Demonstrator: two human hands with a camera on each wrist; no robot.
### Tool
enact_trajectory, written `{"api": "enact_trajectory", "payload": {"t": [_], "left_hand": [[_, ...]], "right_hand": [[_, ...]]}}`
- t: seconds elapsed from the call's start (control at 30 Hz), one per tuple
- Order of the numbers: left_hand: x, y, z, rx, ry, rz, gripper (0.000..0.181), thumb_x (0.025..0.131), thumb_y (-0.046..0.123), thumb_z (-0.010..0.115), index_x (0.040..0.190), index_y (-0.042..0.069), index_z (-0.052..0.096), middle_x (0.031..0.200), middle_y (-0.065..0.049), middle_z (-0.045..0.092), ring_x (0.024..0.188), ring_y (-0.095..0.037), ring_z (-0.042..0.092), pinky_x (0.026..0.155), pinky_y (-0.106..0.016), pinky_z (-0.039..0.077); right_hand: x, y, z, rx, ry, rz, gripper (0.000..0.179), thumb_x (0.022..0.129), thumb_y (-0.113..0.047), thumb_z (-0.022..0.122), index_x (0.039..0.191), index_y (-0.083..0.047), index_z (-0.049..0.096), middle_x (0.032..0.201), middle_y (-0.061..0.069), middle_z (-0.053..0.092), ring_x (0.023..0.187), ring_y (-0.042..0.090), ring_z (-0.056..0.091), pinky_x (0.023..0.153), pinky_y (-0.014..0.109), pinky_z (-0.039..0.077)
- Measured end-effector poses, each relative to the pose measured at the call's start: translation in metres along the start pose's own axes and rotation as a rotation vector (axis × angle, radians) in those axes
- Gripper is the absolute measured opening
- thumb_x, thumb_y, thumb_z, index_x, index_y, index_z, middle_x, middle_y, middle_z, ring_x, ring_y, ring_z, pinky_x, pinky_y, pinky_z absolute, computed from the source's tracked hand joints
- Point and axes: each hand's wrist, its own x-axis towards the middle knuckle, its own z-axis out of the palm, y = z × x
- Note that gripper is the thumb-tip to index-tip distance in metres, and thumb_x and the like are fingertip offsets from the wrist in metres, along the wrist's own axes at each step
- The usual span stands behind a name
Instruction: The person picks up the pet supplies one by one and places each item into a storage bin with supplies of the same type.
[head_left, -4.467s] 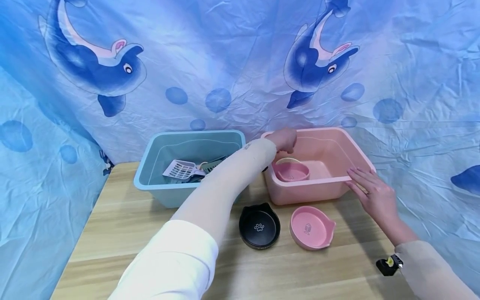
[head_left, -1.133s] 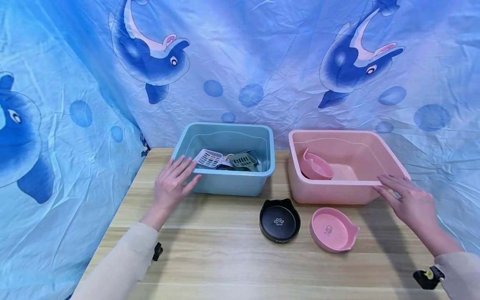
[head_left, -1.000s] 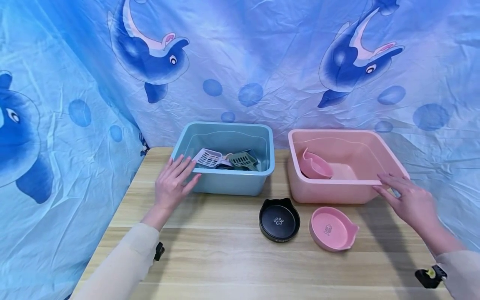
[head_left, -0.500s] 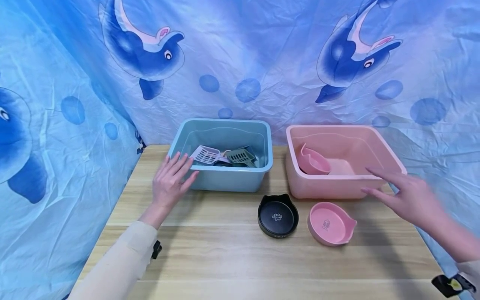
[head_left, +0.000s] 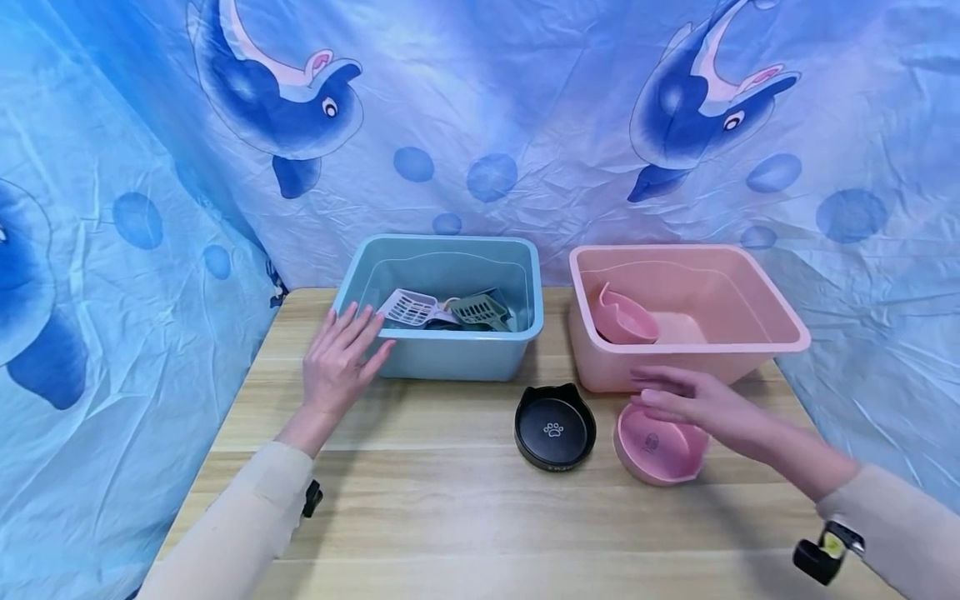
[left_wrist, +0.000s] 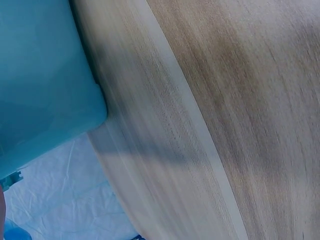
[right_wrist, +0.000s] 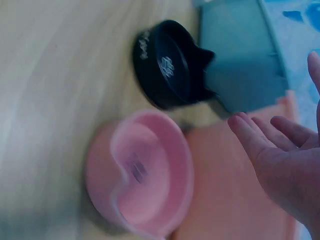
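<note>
My left hand has its fingers spread at the front left corner of the blue bin; nothing is in its grasp. A white slotted litter scoop and a grey-green one lie in that bin. Over the pink cat-eared bowl, in front of the pink bin, hovers my right hand, fingers extended and holding nothing. Left of this bowl sits a black cat-eared bowl with a paw print. Another pink bowl leans inside the pink bin, at its left end.
Both bins stand side by side at the back of the wooden table. A blue dolphin-print cloth hangs behind and along the sides. Further dark items under the scoops are partly hidden.
My left hand has gone from the pink bin to the blue bin's corner. The right hand has left the pink bin's rim and moved left over the pink bowl on the table.
</note>
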Motion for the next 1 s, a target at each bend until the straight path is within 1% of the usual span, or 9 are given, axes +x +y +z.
{"api": "enact_trajectory", "payload": {"t": [0.13, 0.33, 0.43, 0.5, 0.57, 0.63, 0.73, 0.83, 1.0], "left_hand": [[0.0, 0.0, 0.0, 0.009, -0.014, -0.001, 0.048, 0.095, 0.036, 0.077, 0.133, 0.007, 0.074, 0.134, -0.019, 0.071, 0.13, -0.043, 0.066, 0.117, -0.062, 0.046], [-0.001, 0.0, 0.003, 0.007, 0.0, 0.0, 0.05, 0.091, 0.031, 0.083, 0.134, 0.007, 0.074, 0.135, -0.019, 0.07, 0.131, -0.044, 0.065, 0.117, -0.063, 0.045], [-0.001, -0.001, 0.004, -0.001, 0.012, -0.002, 0.049, 0.093, 0.032, 0.081, 0.135, 0.007, 0.073, 0.136, -0.019, 0.07, 0.131, -0.043, 0.065, 0.117, -0.063, 0.045], [-0.001, -0.002, 0.004, -0.006, 0.017, -0.004, 0.049, 0.094, 0.033, 0.08, 0.135, 0.007, 0.073, 0.135, -0.019, 0.07, 0.13, -0.043, 0.066, 0.117, -0.064, 0.045], [-0.001, -0.002, 0.004, -0.009, 0.018, -0.009, 0.049, 0.095, 0.033, 0.08, 0.136, 0.008, 0.073, 0.135, -0.019, 0.07, 0.131, -0.043, 0.065, 0.117, -0.063, 0.045], [-0.001, -0.002, 0.004, -0.006, 0.013, -0.01, 0.049, 0.095, 0.034, 0.08, 0.136, 0.008, 0.073, 0.135, -0.019, 0.07, 0.131, -0.043, 0.066, 0.117, -0.063, 0.045], [0.0, -0.001, 0.004, -0.005, 0.009, -0.014, 0.048, 0.097, 0.037, 0.077, 0.134, 0.007, 0.074, 0.134, -0.019, 0.071, 0.13, -0.043, 0.066, 0.117, -0.063, 0.045], [0.0, 0.0, 0.004, -0.003, 0.005, -0.015, 0.048, 0.103, 0.044, 0.068, 0.133, 0.007, 0.075, 0.134, -0.019, 0.071, 0.13, -0.043, 0.066, 0.117, -0.063, 0.046], [0.0, -0.001, 0.006, -0.014, 0.017, -0.027, 0.055, 0.108, 0.054, 0.057, 0.132, 0.007, 0.075, 0.134, -0.018, 0.071, 0.13, -0.042, 0.066, 0.118, -0.062, 0.045]], "right_hand": [[0.021, 0.016, 0.011, 0.15, -0.092, 0.07, 0.067, 0.113, -0.022, 0.055, 0.162, 0.013, 0.025, 0.157, 0.034, 0.048, 0.138, 0.035, 0.062, 0.113, 0.048, 0.052], [0.043, 0.034, 0.022, 0.221, -0.128, 0.118, 0.069, 0.115, -0.026, 0.052, 0.158, 0.02, 0.024, 0.156, 0.038, 0.046, 0.147, 0.047, 0.048, 0.119, 0.051, 0.045], [0.052, 0.039, 0.027, 0.242, -0.118, 0.127, 0.068, 0.114, -0.025, 0.054, 0.156, 0.021, 0.027, 0.152, 0.038, 0.051, 0.145, 0.043, 0.051, 0.119, 0.055, 0.044], [0.058, 0.042, 0.03, 0.255, -0.105, 0.145, 0.065, 0.113, -0.025, 0.056, 0.154, 0.02, 0.033, 0.146, 0.033, 0.06, 0.14, 0.036, 0.058, 0.117, 0.056, 0.045], [0.064, 0.045, 0.033, 0.259, -0.108, 0.161, 0.059, 0.112, -0.025, 0.057, 0.147, 0.019, 0.041, 0.131, 0.024, 0.069, 0.128, 0.025, 0.066, 0.117, 0.056, 0.047], [0.069, 0.047, 0.034, 0.262, -0.111, 0.177, 0.054, 0.112, -0.025, 0.057, 0.144, 0.018, 0.046, 0.127, 0.019, 0.071, 0.123, 0.021, 0.067, 0.116, 0.055, 0.048], [0.074, 0.049, 0.036, 0.262, -0.132, 0.194, 0.056, 0.113, -0.026, 0.057, 0.147, 0.016, 0.046, 0.134, 0.026, 0.068, 0.129, 0.028, 0.066, 0.117, 0.055, 0.048], [0.077, 0.051, 0.038, 0.269, -0.142, 0.211, 0.063, 0.113, -0.028, 0.057, 0.156, 0.014, 0.039, 0.153, 0.032, 0.053, 0.144, 0.041, 0.053, 0.116, 0.055, 0.048], [0.083, 0.052, 0.043, 0.29, -0.162, 0.217, 0.063, 0.113, -0.028, 0.055, 0.156, 0.014, 0.038, 0.156, 0.033, 0.049, 0.148, 0.045, 0.046, 0.117, 0.054, 0.048]]}}
